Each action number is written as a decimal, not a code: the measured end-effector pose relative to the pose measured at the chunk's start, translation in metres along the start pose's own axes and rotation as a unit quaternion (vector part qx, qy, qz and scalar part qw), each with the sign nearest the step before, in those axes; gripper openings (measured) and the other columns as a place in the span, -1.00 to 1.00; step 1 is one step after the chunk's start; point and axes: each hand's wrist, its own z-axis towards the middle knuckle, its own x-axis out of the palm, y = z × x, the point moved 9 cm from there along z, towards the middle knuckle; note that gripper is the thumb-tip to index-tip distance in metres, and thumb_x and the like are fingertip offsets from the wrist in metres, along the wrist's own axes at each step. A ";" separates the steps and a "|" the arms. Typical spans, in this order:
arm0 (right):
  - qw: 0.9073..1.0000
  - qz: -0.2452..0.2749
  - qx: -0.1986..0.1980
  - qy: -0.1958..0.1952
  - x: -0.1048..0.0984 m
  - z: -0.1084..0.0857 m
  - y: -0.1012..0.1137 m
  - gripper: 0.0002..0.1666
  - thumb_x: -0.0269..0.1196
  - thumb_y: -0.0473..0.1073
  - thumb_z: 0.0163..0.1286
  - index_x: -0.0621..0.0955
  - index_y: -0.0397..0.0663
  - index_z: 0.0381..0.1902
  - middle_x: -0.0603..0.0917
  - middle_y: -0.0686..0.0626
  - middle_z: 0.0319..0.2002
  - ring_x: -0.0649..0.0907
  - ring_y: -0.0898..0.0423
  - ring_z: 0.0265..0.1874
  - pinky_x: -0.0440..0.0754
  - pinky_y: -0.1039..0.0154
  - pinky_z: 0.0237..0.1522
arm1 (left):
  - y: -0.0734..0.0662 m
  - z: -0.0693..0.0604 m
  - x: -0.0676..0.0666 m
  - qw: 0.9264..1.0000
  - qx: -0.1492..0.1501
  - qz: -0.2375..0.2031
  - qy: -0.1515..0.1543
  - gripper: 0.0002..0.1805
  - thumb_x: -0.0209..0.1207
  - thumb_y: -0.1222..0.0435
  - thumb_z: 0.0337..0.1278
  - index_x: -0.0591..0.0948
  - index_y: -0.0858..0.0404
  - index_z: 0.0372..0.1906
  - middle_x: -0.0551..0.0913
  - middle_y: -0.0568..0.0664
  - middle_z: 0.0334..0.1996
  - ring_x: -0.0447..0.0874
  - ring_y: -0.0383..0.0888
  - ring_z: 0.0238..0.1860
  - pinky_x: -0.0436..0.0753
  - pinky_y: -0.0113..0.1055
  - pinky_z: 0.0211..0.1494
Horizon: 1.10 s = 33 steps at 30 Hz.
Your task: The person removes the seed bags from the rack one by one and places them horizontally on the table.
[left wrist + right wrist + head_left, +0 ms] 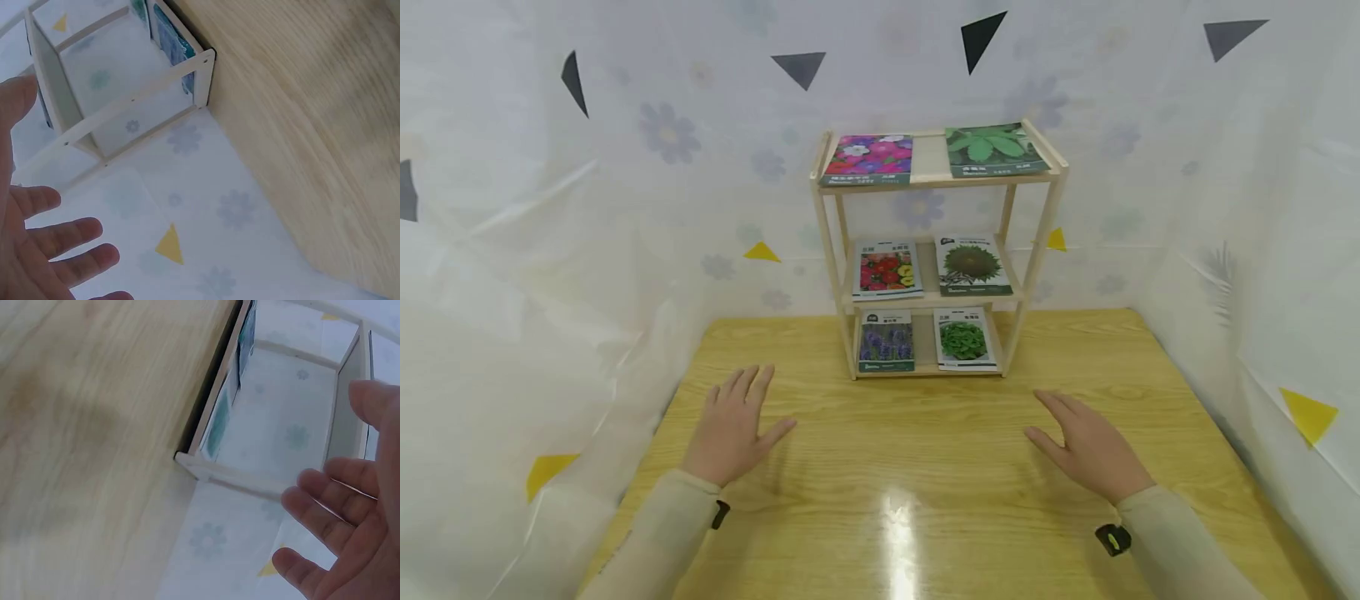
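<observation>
A wooden three-tier shelf stands at the back of the table, two seed packets on each tier. On top lie a pink-and-purple flower packet and a green-leaf packet. The middle tier bears a red-and-yellow flower packet and a packet with a spiky round plant. Below are a lavender-coloured flower packet and a leafy green packet. My left hand, fingers spread and holding nothing, is over the table left of the shelf. My right hand, fingers extended, hovers to its right, also holding nothing.
The wood-grain table reaches back to a white patterned sheet that hangs behind and on both sides. Black, grey and yellow triangles mark the sheet. Dark bands are on both wrists.
</observation>
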 end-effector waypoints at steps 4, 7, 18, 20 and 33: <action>0.999 -0.004 -0.034 -0.022 -0.010 0.013 0.015 -0.24 0.25 0.12 0.35 0.39 -0.22 0.34 0.55 -0.27 0.12 0.59 -0.23 0.02 0.55 -0.17 -0.02 | -0.005 0.009 -0.011 1.000 0.027 0.001 -0.011 -0.08 0.26 -0.15 0.06 0.32 0.39 0.37 0.48 0.32 0.14 0.47 0.25 0.12 0.48 0.17 0.08; 0.998 -0.006 -0.052 -0.032 -0.017 0.021 0.023 -0.27 0.29 0.04 0.32 0.40 -0.24 0.31 0.57 -0.27 0.10 0.60 -0.23 0.00 0.56 -0.18 -0.03 | -0.008 0.018 -0.016 0.999 0.039 -0.003 -0.012 -0.11 0.25 -0.12 0.10 0.33 0.42 0.35 0.52 0.31 0.09 0.52 0.24 0.06 0.51 0.12 0.06; 0.992 -0.032 -0.108 -0.058 -0.052 0.057 0.058 -0.43 0.23 -0.01 0.38 0.48 -0.23 0.23 0.62 -0.23 0.00 0.65 -0.19 -0.09 0.60 -0.15 -0.12 | -0.022 0.056 -0.053 0.996 0.078 0.026 -0.039 -0.22 0.31 -0.01 0.08 0.45 0.52 0.21 0.59 0.32 -0.08 0.61 0.23 -0.11 0.60 0.06 -0.08; 0.990 -0.043 -0.117 -0.065 -0.060 0.064 0.065 -0.42 0.21 0.02 0.40 0.49 -0.22 0.23 0.64 -0.23 -0.02 0.66 -0.18 -0.12 0.61 -0.14 -0.14 | -0.025 0.062 -0.061 0.994 0.089 0.032 -0.050 -0.24 0.32 -0.01 0.07 0.47 0.53 0.16 0.60 0.32 -0.11 0.62 0.22 -0.16 0.62 0.05 -0.13; 0.993 -0.010 -0.106 -0.056 -0.100 0.115 0.109 -0.46 0.17 0.01 0.43 0.50 -0.17 0.25 0.61 -0.17 0.07 0.66 -0.06 -0.14 0.62 -0.05 -0.12 | -0.032 0.104 -0.106 0.988 0.117 0.024 -0.096 -0.35 0.30 0.03 0.10 0.55 0.52 0.07 0.61 0.33 -0.12 0.60 0.23 -0.15 0.60 0.07 -0.09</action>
